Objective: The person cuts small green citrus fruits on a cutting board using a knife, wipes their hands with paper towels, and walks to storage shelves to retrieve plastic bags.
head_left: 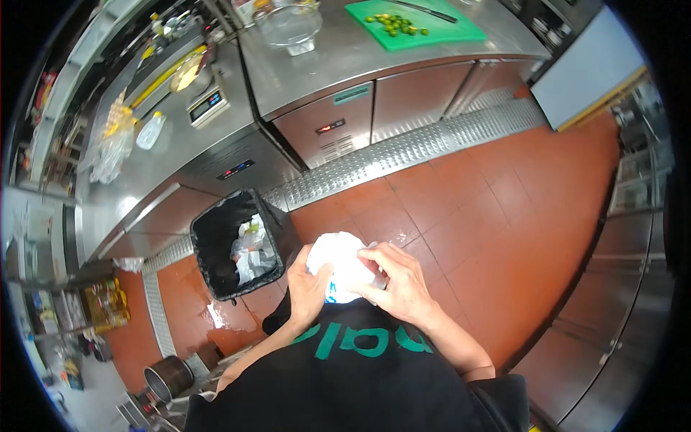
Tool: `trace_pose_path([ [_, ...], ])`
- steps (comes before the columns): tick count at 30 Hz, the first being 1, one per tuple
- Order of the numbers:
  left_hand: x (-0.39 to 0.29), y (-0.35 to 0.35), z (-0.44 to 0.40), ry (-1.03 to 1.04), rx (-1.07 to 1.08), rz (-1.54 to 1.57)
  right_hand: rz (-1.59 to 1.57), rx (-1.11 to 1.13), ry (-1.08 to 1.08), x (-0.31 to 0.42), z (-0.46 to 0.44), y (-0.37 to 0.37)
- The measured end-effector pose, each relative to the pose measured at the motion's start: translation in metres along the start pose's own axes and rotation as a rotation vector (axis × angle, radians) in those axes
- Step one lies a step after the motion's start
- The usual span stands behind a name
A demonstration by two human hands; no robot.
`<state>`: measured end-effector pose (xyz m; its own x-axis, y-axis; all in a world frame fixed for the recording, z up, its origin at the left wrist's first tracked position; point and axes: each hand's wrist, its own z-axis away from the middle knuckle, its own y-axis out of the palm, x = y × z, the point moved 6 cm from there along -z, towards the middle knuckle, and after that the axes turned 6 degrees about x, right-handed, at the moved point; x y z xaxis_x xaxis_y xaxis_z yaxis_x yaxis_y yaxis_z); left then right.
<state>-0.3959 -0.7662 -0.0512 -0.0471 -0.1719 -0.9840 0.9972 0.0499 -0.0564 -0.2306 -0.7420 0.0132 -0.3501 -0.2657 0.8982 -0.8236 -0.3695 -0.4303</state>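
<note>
Close in front of my chest, a white round thing (337,258) with a bit of blue on its lower side is held between both hands. It is overexposed, so its details are hard to make out. My left hand (309,286) grips its left edge, with the thumb laid over the front. Bent fingers of my right hand (396,279) press on its right side. Just left of the hands stands a black-lined bin (209,248) with crumpled white and clear waste (252,252) inside.
Beyond the floor runs a steel counter (317,79) bearing a green board (461,32) with cut green pieces and a knife, a clear bowl (290,25), a scale (209,106) and a bottle (151,131). Steel cabinets (604,295) line the right. A pot (168,379) sits lower left.
</note>
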Motion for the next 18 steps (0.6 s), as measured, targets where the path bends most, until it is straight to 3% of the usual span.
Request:
trace_pose_path([
  [3, -0.009, -0.022, 0.002, 0.122, -0.088, -0.197, -0.173, 0.14, 0.022, -0.019, -0.011, 0.02],
  [4, -0.009, -0.021, 0.0, -0.124, -0.118, 0.183, -0.445, 0.165, 0.12, -0.031, -0.011, 0.03],
  [5, -0.01, -0.03, -0.003, -0.116, -0.141, 0.193, -0.711, 0.186, 0.225, -0.037, -0.013, 0.039],
  [6, 0.001, -0.039, -0.004, -0.233, -0.186, 0.448, -0.836, 0.21, 0.265, -0.035, -0.017, 0.04],
  [7, 0.014, -0.045, -0.004, -0.346, -0.223, 0.704, -0.827, 0.231, 0.261, -0.031, -0.023, 0.042],
  [8, 0.025, -0.047, -0.008, -0.335, -0.151, 0.592, -0.818, 0.233, 0.282, -0.028, -0.028, 0.045],
  [11, 0.048, -0.057, -0.014, -0.425, -0.056, 0.744, -0.752, 0.248, 0.278, -0.014, -0.046, 0.049],
  [13, 0.057, -0.084, -0.026, -0.457, -0.285, 0.894, -0.682, 0.271, 0.197, -0.004, -0.058, 0.05],
  [15, 0.079, -0.135, -0.042, -0.217, -0.36, 0.885, -0.709, 0.233, 0.229, -0.008, -0.064, 0.045],
  [18, 0.157, -0.256, -0.03, -0.422, -1.019, 0.518, -1.008, 0.043, 0.289, -0.009, -0.078, 0.027],
])
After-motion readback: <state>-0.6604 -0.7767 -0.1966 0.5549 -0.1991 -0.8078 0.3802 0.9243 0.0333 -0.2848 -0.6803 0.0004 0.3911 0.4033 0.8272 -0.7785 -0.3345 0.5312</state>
